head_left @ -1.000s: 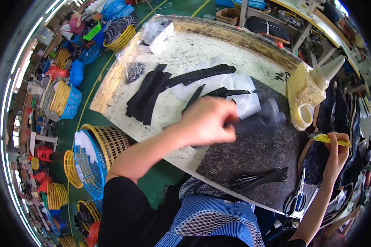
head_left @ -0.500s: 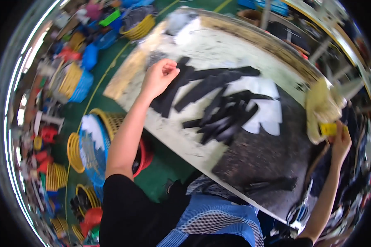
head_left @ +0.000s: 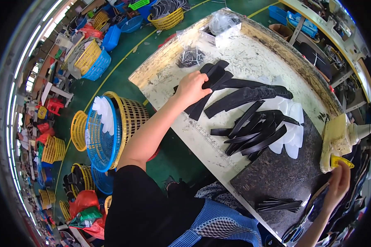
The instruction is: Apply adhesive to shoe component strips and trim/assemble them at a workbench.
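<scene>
Left hand (head_left: 191, 88) partly hides black strips (head_left: 219, 75); yellow tool (head_left: 343, 161), tip hidden.

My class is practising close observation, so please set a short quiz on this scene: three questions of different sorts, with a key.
1. Which hand holds the yellow tool?
2. True or false: the white pieces lie partly on the dark mat.
3. Fill the gap: the left hand is at a pile of ____.

Key
1. The right hand.
2. True.
3. Black strips.
</scene>
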`<state>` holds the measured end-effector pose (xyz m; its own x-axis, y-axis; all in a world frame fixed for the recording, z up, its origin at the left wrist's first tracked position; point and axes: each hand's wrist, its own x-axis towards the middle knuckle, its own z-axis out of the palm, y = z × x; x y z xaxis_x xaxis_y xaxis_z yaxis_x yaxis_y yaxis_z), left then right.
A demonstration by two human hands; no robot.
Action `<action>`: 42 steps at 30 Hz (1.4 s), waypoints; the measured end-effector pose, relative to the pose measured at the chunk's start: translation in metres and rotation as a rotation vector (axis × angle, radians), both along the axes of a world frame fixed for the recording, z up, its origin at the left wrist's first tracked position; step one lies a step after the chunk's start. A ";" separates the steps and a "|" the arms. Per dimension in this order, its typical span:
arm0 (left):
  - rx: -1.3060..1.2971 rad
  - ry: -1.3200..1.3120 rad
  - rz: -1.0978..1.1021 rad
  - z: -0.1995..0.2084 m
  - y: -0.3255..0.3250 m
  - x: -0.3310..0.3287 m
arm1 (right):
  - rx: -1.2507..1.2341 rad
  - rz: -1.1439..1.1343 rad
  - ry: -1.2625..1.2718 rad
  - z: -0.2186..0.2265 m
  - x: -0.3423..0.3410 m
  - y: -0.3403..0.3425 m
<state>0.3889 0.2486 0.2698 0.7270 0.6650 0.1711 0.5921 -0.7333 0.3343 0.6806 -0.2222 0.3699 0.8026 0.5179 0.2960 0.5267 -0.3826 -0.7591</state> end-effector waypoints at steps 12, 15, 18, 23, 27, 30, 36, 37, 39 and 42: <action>0.145 -0.079 -0.052 -0.009 -0.008 -0.013 | -0.269 0.975 -0.517 -0.088 -0.151 0.342; 0.015 -0.159 0.050 -0.009 -0.002 -0.015 | -0.332 0.980 -0.455 -0.098 -0.150 0.345; -0.209 -0.157 0.182 -0.002 0.009 -0.019 | -0.264 0.986 -0.498 -0.106 -0.150 0.344; -0.259 -0.180 0.025 0.001 0.013 -0.015 | -0.329 1.003 -0.359 -0.094 -0.148 0.346; -0.220 -0.067 -0.083 0.005 0.020 -0.013 | -0.252 1.024 -0.366 -0.106 -0.143 0.347; -0.077 -0.030 -0.133 0.003 0.016 -0.011 | -0.255 1.025 -0.362 -0.106 -0.143 0.346; -0.065 -0.233 0.034 0.006 0.032 -0.017 | -0.347 0.988 -0.409 -0.102 -0.146 0.350; -0.136 -0.255 0.096 0.016 0.040 -0.030 | -0.341 0.989 -0.404 -0.102 -0.148 0.351; -0.431 -0.442 0.101 0.025 0.056 -0.051 | -0.357 0.983 -0.402 -0.100 -0.150 0.351; -0.621 -0.600 0.028 0.035 0.055 -0.064 | -0.299 0.953 -0.416 -0.103 -0.146 0.351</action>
<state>0.3254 0.3035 0.3045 0.6124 0.7813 0.1208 0.2023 -0.3025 0.9314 0.5342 0.1284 0.2667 -0.1028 0.9722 0.2103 0.9002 0.1808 -0.3962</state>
